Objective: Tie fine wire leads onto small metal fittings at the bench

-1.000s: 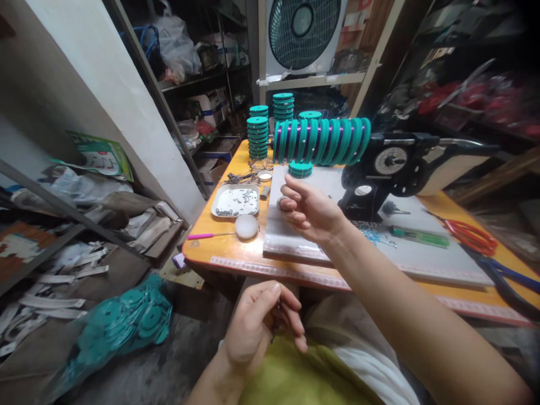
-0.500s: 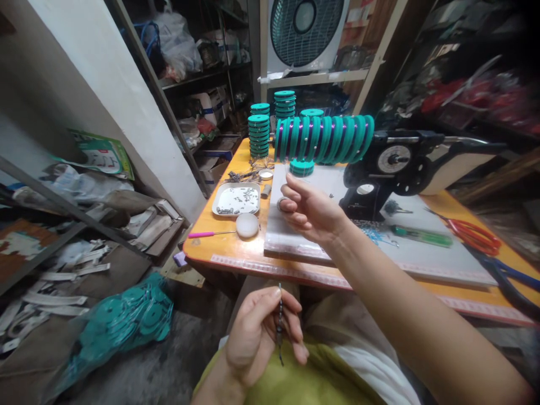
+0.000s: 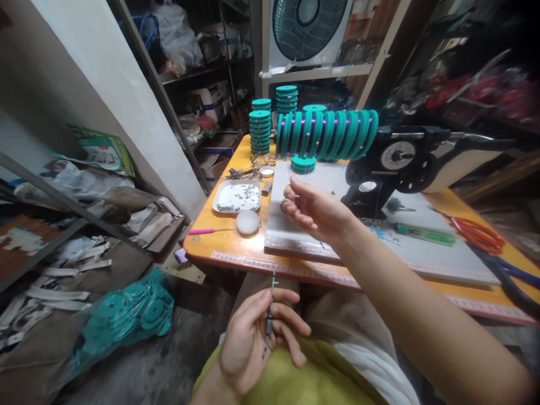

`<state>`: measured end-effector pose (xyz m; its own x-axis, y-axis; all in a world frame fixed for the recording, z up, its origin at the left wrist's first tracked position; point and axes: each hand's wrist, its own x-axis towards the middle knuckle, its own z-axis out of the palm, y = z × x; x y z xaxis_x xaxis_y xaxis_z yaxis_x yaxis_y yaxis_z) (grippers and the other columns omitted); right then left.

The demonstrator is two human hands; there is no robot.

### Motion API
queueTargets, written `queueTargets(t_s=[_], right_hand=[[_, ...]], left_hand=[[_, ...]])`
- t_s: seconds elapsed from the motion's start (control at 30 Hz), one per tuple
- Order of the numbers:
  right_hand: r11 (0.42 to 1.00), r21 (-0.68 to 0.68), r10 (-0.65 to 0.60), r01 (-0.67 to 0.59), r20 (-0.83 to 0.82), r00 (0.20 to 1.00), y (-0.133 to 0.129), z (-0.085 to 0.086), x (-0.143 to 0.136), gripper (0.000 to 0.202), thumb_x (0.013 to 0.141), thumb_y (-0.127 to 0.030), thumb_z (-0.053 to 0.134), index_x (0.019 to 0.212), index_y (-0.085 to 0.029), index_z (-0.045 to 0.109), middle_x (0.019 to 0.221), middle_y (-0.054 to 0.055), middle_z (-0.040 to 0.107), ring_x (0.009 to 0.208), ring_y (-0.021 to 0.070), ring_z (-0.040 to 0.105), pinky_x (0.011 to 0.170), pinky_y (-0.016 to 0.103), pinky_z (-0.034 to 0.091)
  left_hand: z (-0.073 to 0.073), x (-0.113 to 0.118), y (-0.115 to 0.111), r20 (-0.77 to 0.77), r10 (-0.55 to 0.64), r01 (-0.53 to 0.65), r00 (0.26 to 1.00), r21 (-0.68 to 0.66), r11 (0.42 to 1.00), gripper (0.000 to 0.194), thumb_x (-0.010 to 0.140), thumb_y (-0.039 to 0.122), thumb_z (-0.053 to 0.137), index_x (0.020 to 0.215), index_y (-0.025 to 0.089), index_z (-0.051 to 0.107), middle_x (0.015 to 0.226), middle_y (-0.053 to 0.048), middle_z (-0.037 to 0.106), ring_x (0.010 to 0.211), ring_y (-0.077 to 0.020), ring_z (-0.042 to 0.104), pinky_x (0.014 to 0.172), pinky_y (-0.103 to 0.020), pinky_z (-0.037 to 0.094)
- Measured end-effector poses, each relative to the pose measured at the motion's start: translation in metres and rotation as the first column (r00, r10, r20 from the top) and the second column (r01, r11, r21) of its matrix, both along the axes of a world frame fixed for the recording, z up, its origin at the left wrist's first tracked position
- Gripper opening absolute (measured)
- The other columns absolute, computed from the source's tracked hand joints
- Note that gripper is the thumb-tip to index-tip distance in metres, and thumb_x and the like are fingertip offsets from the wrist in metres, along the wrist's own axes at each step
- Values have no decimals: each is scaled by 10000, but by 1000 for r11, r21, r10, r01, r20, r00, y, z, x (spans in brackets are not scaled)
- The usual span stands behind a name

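Note:
Low in front of my lap, my left hand [image 3: 268, 329] pinches a thin strand strung with small dark parts [image 3: 269, 320] between thumb and forefinger. Its other fingers are loosely bent. The strand's upper end sticks up past the fingertips. My right hand [image 3: 310, 208] is raised over the grey board [image 3: 282, 230], palm turned inward and fingers curled. Whatever lies between its fingertips is too fine to make out. Just beyond it is a row of green spools [image 3: 327, 135] with purple line, held on a black hand-cranked winder [image 3: 375, 169]. A single green spool [image 3: 303, 163] lies beneath the row.
Left on the orange table [image 3: 202, 244] are a white tray [image 3: 216, 205] of small metal parts, a round whitish puck [image 3: 247, 223] and a pink-handled tool [image 3: 202, 231]. Stacked green spools [image 3: 259, 132] stand behind. Red-handled scissors [image 3: 478, 233] and a green cutter [image 3: 426, 233] lie right.
The strand in my left hand has slid upward and tilted, with more of it showing above the fingertips. My left fingers have spread a little. My right hand has shifted slightly right.

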<state>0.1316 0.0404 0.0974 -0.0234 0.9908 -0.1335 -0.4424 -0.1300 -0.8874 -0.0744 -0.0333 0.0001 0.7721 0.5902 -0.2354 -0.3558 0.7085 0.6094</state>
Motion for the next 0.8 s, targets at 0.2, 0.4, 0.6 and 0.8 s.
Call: queueTargets(t_s=[0.2, 0.4, 0.6, 0.8], right_hand=[[930, 231, -332, 285, 196, 923, -1, -10, 20, 160, 933, -330, 602, 989, -180, 600, 544, -39, 635, 297, 64, 471, 284, 136, 300], [865, 377, -467, 331, 361, 807, 17, -18, 17, 237, 904, -277, 623, 1128, -198, 631, 537, -64, 627, 302, 59, 475, 314, 145, 329], [925, 318, -342, 206, 465, 817, 25, -22, 14, 161, 861, -299, 691, 804, -149, 678, 493, -25, 618, 286, 58, 460, 302, 156, 315], [964, 256, -165, 66, 386, 908, -12, 7, 9, 356, 849, -493, 668, 752, -151, 660, 504, -16, 607, 280, 43, 391, 270, 146, 262]], left_hand=[[-19, -2, 7, -279, 240, -178, 930, 231, 956, 369, 867, 489, 670, 890, 120, 665, 732, -66, 734, 546, -147, 680, 552, -228, 492], [-52, -15, 15, -402, 339, -208, 850, 334, 919, 388, 882, 524, 627, 983, 152, 669, 795, -60, 731, 605, -162, 673, 616, -271, 510], [-49, -33, 22, -455, 704, -102, 545, 798, 594, 116, 816, 285, 738, 908, 232, 786, 977, -86, 751, 955, -259, 664, 920, -329, 489], [14, -12, 34, -127, 778, -314, 615, 866, 389, 117, 851, 204, 697, 885, 252, 798, 943, -54, 745, 964, -238, 638, 996, -308, 435]])
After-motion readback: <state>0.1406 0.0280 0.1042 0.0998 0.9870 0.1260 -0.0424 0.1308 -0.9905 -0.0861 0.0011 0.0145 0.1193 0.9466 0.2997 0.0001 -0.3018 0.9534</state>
